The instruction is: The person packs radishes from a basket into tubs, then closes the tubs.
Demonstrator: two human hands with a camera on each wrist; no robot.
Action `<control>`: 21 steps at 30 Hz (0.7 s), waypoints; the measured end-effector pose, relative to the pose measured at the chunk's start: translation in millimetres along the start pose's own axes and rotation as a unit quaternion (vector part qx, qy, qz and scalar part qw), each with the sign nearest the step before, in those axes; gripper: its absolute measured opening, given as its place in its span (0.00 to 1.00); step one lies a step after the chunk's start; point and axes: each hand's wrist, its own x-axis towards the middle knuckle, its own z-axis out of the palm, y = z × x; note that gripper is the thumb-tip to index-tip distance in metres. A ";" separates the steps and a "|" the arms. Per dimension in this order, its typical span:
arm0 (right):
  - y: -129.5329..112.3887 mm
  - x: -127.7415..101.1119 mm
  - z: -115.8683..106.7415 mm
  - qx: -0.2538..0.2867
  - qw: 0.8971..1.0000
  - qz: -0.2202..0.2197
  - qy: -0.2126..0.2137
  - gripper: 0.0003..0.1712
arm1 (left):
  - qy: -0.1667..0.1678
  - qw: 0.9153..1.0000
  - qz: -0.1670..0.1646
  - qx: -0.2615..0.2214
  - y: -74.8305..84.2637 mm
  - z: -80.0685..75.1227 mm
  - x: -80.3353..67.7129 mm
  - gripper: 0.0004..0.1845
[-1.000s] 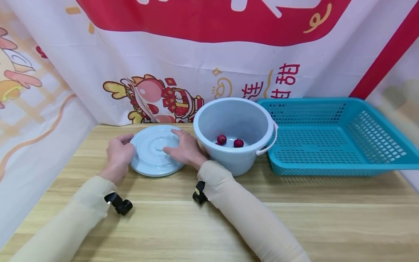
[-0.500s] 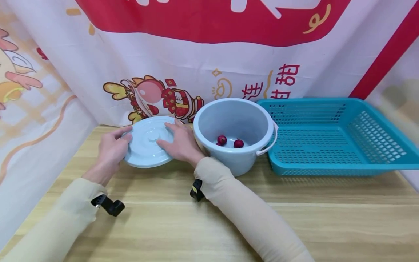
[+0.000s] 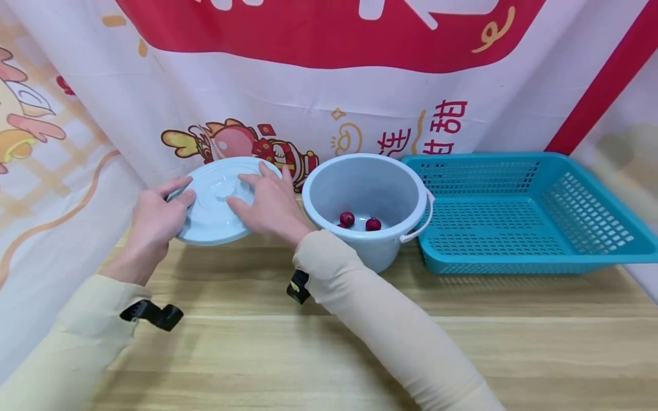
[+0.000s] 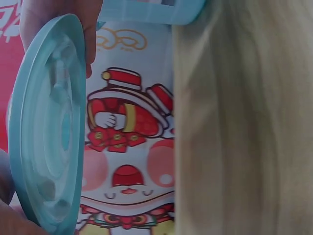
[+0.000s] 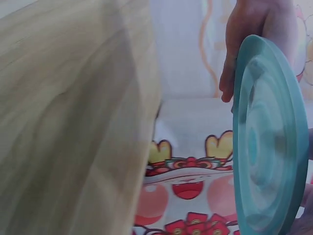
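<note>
A light-blue round bucket lid (image 3: 218, 220) is tilted above the table. My left hand (image 3: 156, 214) grips its left edge, thumb on top; the fingers reach underneath in the right wrist view. My right hand (image 3: 269, 205) holds the lid's right side, thumb and fingers spread over the top near the centre. In the left wrist view a finger of that hand (image 4: 90, 46) shows past the far rim. Both wrist views show the lid's ridged underside (image 5: 264, 142). Right of the hands stands a light-blue bucket (image 3: 367, 251), uncovered, with several small dark-red round fruits or vegetables (image 3: 347, 219) inside.
A teal perforated basket (image 3: 488, 260) stands right of the bucket, close to it. The bucket's white handle (image 3: 418, 228) hangs on its right side. Printed cloth (image 3: 288, 85) hangs behind the wooden table (image 3: 329, 348) and along its left side.
The lid has come up off the table and shifted left and away, tilting as it rose. Both hands moved with it. Bucket and basket stand where they were.
</note>
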 end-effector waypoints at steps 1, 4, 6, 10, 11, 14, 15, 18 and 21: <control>-2.3 -0.3 -3.4 -0.006 1.000 0.000 -0.001 0.34 | -0.004 1.000 0.011 0.006 2.1 -1.8 -0.6 0.30; -8.1 -2.1 -14.5 -0.019 1.000 0.003 -0.005 0.34 | -0.020 0.998 0.047 0.027 8.8 -6.3 -2.4 0.32; -11.0 -3.7 -23.0 -0.024 1.000 0.004 -0.007 0.35 | -0.028 0.997 0.065 0.041 13.6 -7.9 -3.7 0.32; -15.2 -6.6 -41.4 -0.036 0.999 0.011 -0.019 0.36 | -0.037 0.993 0.090 0.073 25.3 -9.1 -6.9 0.34; -15.4 -7.2 -46.0 -0.040 0.999 0.012 -0.023 0.36 | -0.039 0.992 0.094 0.079 28.5 -8.7 -7.9 0.34; -14.1 -9.0 -59.7 -0.062 0.997 0.017 -0.040 0.37 | -0.053 0.989 0.104 0.091 38.8 -5.4 -11.6 0.34; -12.8 -9.9 -64.1 -0.069 0.997 0.018 -0.044 0.37 | -0.058 0.988 0.105 0.095 42.5 -3.6 -12.9 0.34; -5.7 -13.3 -76.9 -0.082 0.995 0.021 -0.053 0.37 | -0.066 0.985 0.119 0.103 54.1 4.6 -17.2 0.33; 5.9 -20.6 -90.2 -0.069 0.994 0.036 -0.070 0.38 | -0.074 0.982 0.136 0.112 65.0 15.5 -20.7 0.32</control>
